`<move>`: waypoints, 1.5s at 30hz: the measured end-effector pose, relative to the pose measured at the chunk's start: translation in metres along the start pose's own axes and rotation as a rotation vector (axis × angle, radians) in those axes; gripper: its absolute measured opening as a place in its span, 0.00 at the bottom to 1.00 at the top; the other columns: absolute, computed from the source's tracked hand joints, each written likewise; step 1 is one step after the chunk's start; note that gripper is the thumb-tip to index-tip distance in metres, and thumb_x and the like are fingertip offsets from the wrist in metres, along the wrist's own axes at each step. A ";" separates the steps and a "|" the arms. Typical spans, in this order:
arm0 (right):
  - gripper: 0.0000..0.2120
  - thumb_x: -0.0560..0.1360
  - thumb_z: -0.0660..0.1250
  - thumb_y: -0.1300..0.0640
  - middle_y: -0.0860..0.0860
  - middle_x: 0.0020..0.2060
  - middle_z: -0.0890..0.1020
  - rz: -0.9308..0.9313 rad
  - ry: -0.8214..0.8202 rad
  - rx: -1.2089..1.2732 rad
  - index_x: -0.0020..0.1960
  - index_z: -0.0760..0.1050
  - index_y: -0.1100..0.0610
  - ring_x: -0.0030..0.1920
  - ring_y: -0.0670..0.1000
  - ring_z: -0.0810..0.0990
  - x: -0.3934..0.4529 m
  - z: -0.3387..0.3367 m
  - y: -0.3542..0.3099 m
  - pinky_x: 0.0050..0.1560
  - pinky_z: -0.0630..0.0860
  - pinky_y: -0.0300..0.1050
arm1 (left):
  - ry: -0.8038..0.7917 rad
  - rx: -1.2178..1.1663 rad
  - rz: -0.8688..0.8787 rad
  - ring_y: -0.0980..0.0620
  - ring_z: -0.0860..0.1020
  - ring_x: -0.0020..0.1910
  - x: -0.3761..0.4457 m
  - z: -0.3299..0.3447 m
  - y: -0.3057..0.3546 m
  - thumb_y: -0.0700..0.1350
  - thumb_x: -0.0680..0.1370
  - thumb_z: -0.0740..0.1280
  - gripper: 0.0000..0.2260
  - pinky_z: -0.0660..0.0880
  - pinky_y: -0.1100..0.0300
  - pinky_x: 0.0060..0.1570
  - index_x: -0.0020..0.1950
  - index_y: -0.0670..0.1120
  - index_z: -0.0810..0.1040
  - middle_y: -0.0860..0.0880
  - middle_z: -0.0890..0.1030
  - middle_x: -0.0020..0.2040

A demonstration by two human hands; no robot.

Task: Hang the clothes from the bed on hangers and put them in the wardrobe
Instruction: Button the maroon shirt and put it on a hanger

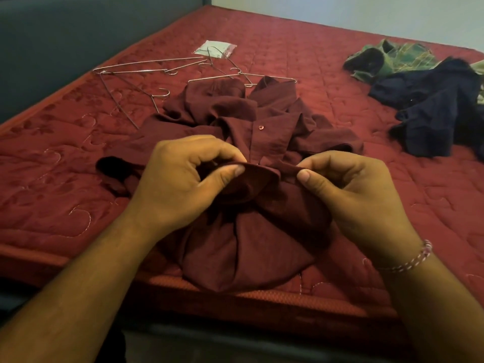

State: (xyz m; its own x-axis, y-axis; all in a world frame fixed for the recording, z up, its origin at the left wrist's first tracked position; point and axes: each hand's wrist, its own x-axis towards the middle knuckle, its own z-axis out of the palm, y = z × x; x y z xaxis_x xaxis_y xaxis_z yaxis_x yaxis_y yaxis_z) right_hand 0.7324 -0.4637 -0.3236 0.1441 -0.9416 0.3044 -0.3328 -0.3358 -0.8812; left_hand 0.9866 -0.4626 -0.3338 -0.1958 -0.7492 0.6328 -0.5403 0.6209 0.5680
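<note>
— Clothes are still on the bed [340, 106], are they?

— Yes. Over at its right side lie a dark navy garment [432, 108] and a green checked one [392, 58]; the maroon shirt [248, 142] is bunched at the near edge, probably pulled close for handling.

— And the hands?

— Left hand [183, 179] and right hand [351, 189] each pinch a folded edge of that shirt (collar or hem, I cannot tell), I'd guess to find the neck opening.

— Hangers?

— Wire hangers [146, 74] lie loose just beyond the shirt, within reach, one under its far edge. A small packet [216, 49] rests behind them.
</note>
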 end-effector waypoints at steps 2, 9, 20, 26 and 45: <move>0.05 0.79 0.71 0.58 0.53 0.37 0.87 0.002 -0.126 -0.034 0.46 0.86 0.54 0.36 0.45 0.81 -0.001 -0.008 -0.004 0.37 0.78 0.43 | -0.161 -0.188 -0.118 0.59 0.84 0.41 0.001 -0.015 0.002 0.45 0.75 0.76 0.01 0.79 0.63 0.43 0.45 0.50 0.87 0.51 0.86 0.41; 0.05 0.81 0.68 0.61 0.54 0.38 0.85 0.092 -0.006 0.026 0.51 0.82 0.59 0.33 0.45 0.82 0.011 -0.004 -0.001 0.30 0.75 0.34 | -0.410 0.226 0.000 0.51 0.77 0.67 0.009 0.004 -0.017 0.62 0.76 0.66 0.27 0.76 0.49 0.63 0.75 0.57 0.73 0.51 0.78 0.69; 0.24 0.74 0.64 0.44 0.53 0.64 0.79 -0.244 -0.043 -0.651 0.66 0.76 0.53 0.65 0.57 0.77 0.145 0.042 0.021 0.67 0.72 0.52 | -0.995 -0.252 -0.236 0.53 0.85 0.47 0.017 -0.024 0.021 0.53 0.78 0.75 0.10 0.81 0.50 0.48 0.54 0.48 0.84 0.52 0.87 0.47; 0.16 0.76 0.64 0.46 0.54 0.55 0.82 -0.083 -0.412 -0.902 0.59 0.79 0.53 0.58 0.60 0.79 0.118 0.059 0.062 0.54 0.78 0.59 | -0.303 0.036 -0.104 0.59 0.83 0.44 0.088 -0.015 -0.023 0.53 0.79 0.70 0.09 0.80 0.60 0.46 0.56 0.51 0.83 0.53 0.86 0.47; 0.19 0.69 0.73 0.42 0.58 0.41 0.81 0.341 -0.012 -0.762 0.42 0.76 0.58 0.46 0.59 0.81 0.200 0.047 0.045 0.43 0.73 0.46 | -0.018 0.394 -0.633 0.37 0.80 0.60 0.169 0.041 -0.089 0.61 0.77 0.69 0.27 0.76 0.48 0.58 0.68 0.43 0.72 0.40 0.82 0.59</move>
State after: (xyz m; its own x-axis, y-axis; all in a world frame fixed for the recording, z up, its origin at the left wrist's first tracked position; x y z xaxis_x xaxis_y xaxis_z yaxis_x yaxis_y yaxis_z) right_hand 0.7902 -0.6658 -0.3195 -0.0710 -0.9958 0.0576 -0.8987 0.0388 -0.4368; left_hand 0.9684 -0.6539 -0.2990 0.2383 -0.9419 0.2366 -0.8072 -0.0567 0.5875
